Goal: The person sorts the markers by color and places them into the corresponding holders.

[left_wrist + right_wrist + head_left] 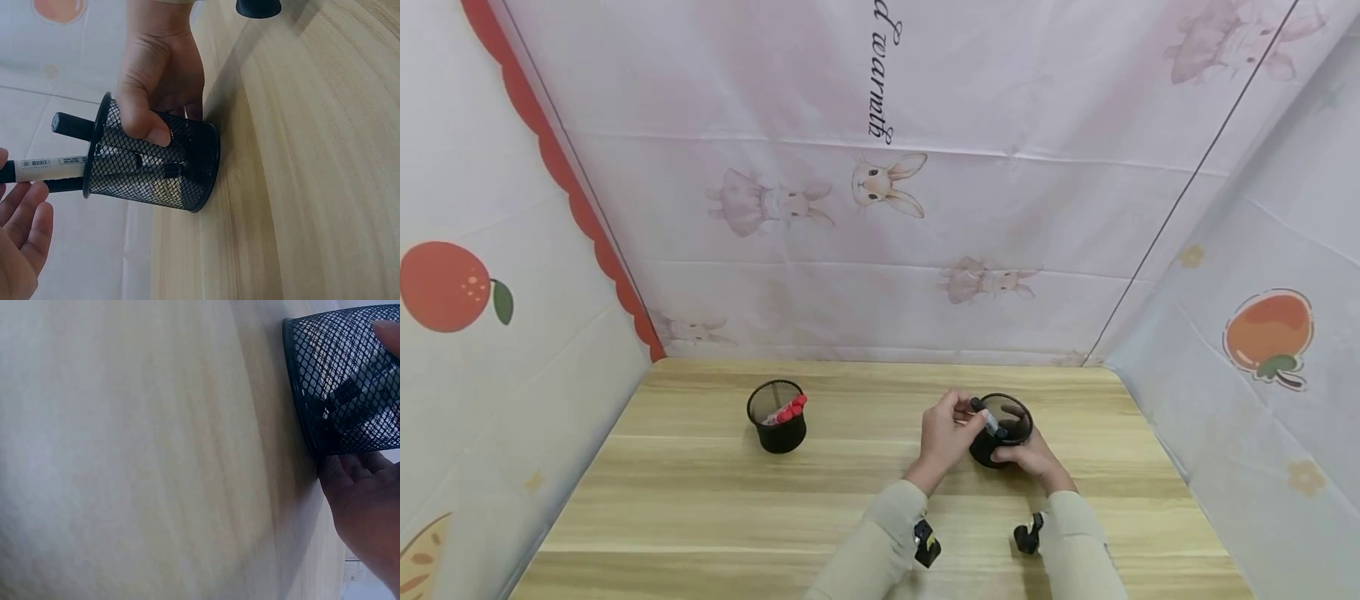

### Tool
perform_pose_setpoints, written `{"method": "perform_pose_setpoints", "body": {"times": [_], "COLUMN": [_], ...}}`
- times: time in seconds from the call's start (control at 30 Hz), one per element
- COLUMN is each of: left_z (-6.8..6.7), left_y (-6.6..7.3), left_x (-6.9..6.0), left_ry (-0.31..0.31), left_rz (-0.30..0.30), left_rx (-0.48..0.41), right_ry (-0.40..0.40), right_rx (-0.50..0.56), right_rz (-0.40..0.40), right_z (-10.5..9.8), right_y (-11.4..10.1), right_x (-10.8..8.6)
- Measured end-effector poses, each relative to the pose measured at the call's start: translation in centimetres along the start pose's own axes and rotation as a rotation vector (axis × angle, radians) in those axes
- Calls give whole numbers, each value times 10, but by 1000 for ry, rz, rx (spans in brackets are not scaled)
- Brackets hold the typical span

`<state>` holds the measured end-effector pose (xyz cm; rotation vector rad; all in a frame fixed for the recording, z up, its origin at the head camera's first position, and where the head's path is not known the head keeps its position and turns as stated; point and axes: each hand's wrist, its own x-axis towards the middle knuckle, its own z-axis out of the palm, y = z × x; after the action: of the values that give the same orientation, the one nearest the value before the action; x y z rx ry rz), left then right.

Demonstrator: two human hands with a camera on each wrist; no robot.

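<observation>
On the right of the table a black mesh pen holder (988, 452) stands upright, and my right hand (1037, 458) grips its side, thumb in front. My left hand (950, 433) pinches a white marker (991, 423) with black ends at the holder's rim. In the left wrist view, the white marker (53, 167) reaches partly inside the holder (153, 165), its upper end between the left hand's fingers (28, 209). Another black-ended pen (74, 126) juts from the rim. The right wrist view shows dark pen shapes through the mesh (306, 381).
A second black mesh holder (781, 437) stands on the left of the wooden table (700, 508), with red-capped pens (792, 408) leaning in it. Printed cloth walls (820, 308) enclose the back and both sides.
</observation>
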<state>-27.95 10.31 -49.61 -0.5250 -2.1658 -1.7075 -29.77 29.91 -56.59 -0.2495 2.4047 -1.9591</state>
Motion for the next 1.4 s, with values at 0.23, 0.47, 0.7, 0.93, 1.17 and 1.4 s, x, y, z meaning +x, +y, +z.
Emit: {"method": "perform_pose_setpoints", "body": {"times": [0.23,0.47,0.7,0.93,1.17,1.4], "left_z": [3,5,6,8,9,14], "left_y": [-4,-6,-9,-9,-7,-8], "left_x": [-1,-3,-4,-5,-5,-7], "left_ry": [-4,-5,2,-19,-61,-70], "left_rz": [-29,-24,-10,-15,-48,-76], "left_rx": [46,48,63,101,128,158], "right_ry": [-5,1,2,1,19,13], "right_rx": [17,15,45,29,-24,-12], "right_rz": [-23,-4,-7,-32,-12,-1], "right_z": [2,1,1,1,-1,0], "right_y": [-6,0,0,2,2,1], "right_x": [-1,1,0,1,0,0]}}
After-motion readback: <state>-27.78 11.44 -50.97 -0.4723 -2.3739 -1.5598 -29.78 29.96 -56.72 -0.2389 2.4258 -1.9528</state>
